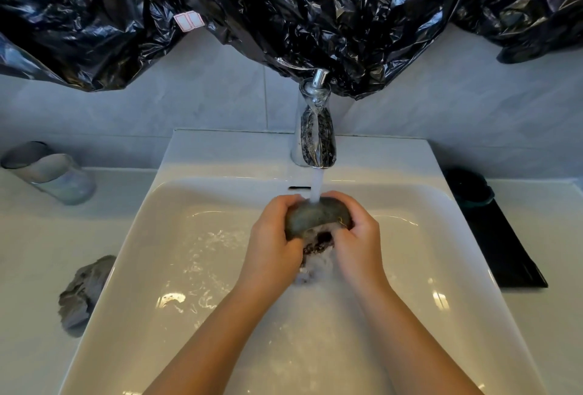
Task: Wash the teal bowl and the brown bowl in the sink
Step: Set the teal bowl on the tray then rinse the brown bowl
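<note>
The person's left hand (274, 233) and right hand (359, 237) were bare, with short rounded fingers. The left forearm (220, 325) and the right forearm (407, 331) were bare as well, slim and smooth, as far as the lower edge of the view.

You're facing a pale grey tiled wall (205, 95) with crinkled black plastic sheeting (284, 0) draped across its top, a white counter (31, 237) running beneath it, two glass tumblers (47, 170) at your far left and a crumpled grey cloth (85, 290) nearer you.
</note>
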`<state>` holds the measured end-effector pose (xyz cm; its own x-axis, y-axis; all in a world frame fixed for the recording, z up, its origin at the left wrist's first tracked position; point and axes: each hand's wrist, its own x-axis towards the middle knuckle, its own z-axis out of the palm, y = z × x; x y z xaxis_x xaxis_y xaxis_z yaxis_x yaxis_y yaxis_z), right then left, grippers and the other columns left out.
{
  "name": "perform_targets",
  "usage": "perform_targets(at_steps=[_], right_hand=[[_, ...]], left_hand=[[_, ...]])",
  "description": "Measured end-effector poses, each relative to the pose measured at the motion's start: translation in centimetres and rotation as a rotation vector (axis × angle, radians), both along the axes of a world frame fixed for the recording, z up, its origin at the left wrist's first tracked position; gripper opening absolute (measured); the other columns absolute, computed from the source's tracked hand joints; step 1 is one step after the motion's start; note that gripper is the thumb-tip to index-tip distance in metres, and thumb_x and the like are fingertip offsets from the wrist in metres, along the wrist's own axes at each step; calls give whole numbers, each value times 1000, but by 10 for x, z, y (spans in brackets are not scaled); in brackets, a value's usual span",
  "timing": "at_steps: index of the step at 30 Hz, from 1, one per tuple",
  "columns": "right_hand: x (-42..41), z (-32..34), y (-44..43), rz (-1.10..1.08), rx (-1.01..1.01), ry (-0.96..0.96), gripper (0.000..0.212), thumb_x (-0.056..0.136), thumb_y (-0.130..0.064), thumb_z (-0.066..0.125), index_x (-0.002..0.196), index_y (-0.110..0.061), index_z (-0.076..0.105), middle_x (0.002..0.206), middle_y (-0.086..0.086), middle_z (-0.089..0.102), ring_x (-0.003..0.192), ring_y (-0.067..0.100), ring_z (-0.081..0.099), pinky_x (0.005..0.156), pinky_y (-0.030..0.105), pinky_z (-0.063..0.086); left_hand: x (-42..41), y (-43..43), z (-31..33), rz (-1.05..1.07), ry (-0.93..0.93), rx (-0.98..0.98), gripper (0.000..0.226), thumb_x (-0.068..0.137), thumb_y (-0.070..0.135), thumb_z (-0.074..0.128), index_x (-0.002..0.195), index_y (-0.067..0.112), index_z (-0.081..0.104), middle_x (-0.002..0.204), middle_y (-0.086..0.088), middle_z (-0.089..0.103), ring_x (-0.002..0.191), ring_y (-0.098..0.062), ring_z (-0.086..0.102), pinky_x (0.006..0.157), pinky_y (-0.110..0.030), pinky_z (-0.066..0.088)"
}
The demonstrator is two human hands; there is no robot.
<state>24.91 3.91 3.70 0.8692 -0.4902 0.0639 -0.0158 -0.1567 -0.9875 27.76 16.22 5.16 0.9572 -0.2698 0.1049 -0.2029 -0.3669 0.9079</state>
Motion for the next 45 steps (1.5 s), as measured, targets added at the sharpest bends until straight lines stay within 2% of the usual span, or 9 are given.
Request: perform_targets(at_steps=[7,12,15,21,27,30,36,41,45], right_hand=[[3,1,5,-8,117,12,38,93,4,55,87,-33,62,86,-13,67,74,-14,63,66,4,46],[-1,-3,2,67,-124,15,54,82,17,55,92,-35,60,90,-15,66,82,-9,62,74,5,45],[-2,-5,3,114,-279,20,55,71,14,62,97,-34,62,92,-15,66,88,3,64,78,20,53],[2,-10,11,24,57,17,18,93,-12,65,98,-29,66,89,-9,73,88,-2,68,79,15,52],[0,-9,2,91,-291,24,57,70,21,55,103,-25,64,96,-6,68,89,2,63,79,5,44],[-2,-7,3,18,-271,-58,63,68,21,60,103,-30,67,99,-8,70,94,0,64,83,5,46],[-1,1,11,-72,62,-95,52,79,20,57,96,-29,66,95,-11,72,88,-2,68,77,10,50],[-3,0,12,75,104,-57,33,87,1,69,106,-26,67,98,-7,74,95,2,69,80,16,54],[-4,2,14,64,69,-75,37,87,-2,70,108,-33,65,102,-11,73,98,1,68,83,15,53]], left_hand=[[-2,-6,-1,71,82,-325,47,80,-21,51,101,21,56,95,5,65,86,0,63,74,-14,49],[0,0,-4,59,27,-147,62,76,-20,50,96,39,52,91,17,64,88,7,60,73,-9,48],[0,0,-4,53,48,-156,67,69,-26,43,92,36,55,93,17,63,86,10,58,74,-8,47],[9,-2,-10,127,288,-527,38,70,-8,51,97,17,61,94,-5,69,93,-16,66,81,-30,54],[3,4,-4,22,32,-189,70,66,-27,42,96,34,56,96,15,64,90,4,59,76,-13,49],[6,3,-4,48,144,-252,63,70,-29,43,96,26,58,96,10,65,88,4,61,78,-15,51],[-1,-9,-10,54,598,-799,46,82,-23,37,115,6,53,101,-16,65,97,-28,63,87,-40,51],[4,-7,-13,98,707,-1008,40,90,-13,34,116,10,55,104,-19,67,93,-28,68,78,-37,58],[4,-5,-17,122,749,-924,36,94,-6,37,117,14,57,108,-19,68,100,-34,66,83,-48,55]])
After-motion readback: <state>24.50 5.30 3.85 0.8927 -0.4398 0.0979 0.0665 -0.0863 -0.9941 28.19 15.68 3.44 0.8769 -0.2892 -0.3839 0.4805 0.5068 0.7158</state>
